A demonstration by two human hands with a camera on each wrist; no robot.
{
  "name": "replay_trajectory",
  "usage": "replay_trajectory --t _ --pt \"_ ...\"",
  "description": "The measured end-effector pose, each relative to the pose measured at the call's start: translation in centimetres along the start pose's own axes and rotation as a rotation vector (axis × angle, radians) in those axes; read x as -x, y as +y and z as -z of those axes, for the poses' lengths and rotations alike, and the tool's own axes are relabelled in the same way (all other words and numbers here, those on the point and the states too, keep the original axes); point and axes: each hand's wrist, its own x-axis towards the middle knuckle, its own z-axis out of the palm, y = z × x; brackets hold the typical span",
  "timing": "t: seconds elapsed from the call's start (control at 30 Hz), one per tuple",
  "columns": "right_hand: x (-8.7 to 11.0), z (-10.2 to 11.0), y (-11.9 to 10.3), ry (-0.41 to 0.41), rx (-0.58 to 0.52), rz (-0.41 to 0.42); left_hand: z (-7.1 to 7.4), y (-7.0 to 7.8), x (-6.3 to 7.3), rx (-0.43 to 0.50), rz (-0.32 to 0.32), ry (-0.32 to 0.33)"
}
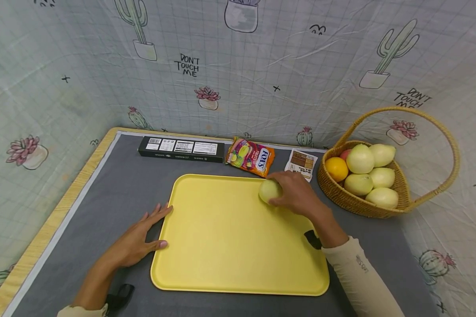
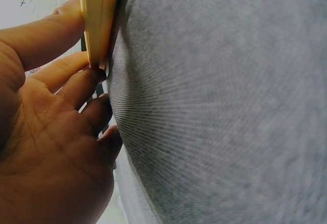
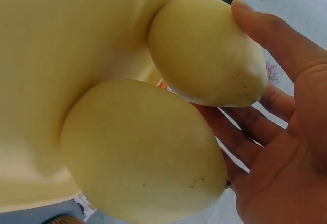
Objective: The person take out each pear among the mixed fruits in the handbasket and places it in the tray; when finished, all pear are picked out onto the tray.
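Note:
A yellow tray (image 1: pixel 238 237) lies on the grey cloth. At its far right part my right hand (image 1: pixel 295 193) holds a smooth pale yellow-green fruit (image 1: pixel 270 190), thumb on one side and fingers on the other. The right wrist view shows this held fruit (image 3: pixel 207 52) against the tray, with a second, similar fruit (image 3: pixel 143 152) beside it under the palm; in the head view the hand and arm hide that second one. My left hand (image 1: pixel 132 242) touches the tray's left rim with thumb and fingertips, the fingers mostly straight.
A wicker basket (image 1: pixel 341 198) with a tall handle stands at the right, holding several pale fruits and an orange (image 1: pixel 336 169). Behind the tray lie a long black box (image 1: pixel 180 149), a Fox's candy bag (image 1: pixel 250 156) and a small brown-and-white packet (image 1: pixel 301 164). Printed curtains surround the table.

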Motion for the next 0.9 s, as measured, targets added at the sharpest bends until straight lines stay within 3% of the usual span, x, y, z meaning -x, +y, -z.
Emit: replay_trajectory --t 0.2,0.43,0.57,0.77,0.9 --pt "-0.1 0.3 0.0 0.004 0.009 0.024 0.0 0.0 0.0 -0.003 0.000 -0.002" --pt "0.6 1.3 0.6 0.085 -0.061 -0.015 0.0 0.1 0.0 0.000 0.004 -0.002" --pt "0.8 2.4 1.6 0.170 -0.065 -0.024 0.0 0.0 0.0 0.002 -0.004 0.002" --pt "1.4 4.2 3.0 0.367 -0.096 0.005 0.1 0.1 0.0 0.008 -0.012 0.005" --pt "1.9 5.3 4.3 0.454 -0.116 -0.023 0.0 0.0 0.0 0.006 -0.013 0.005"
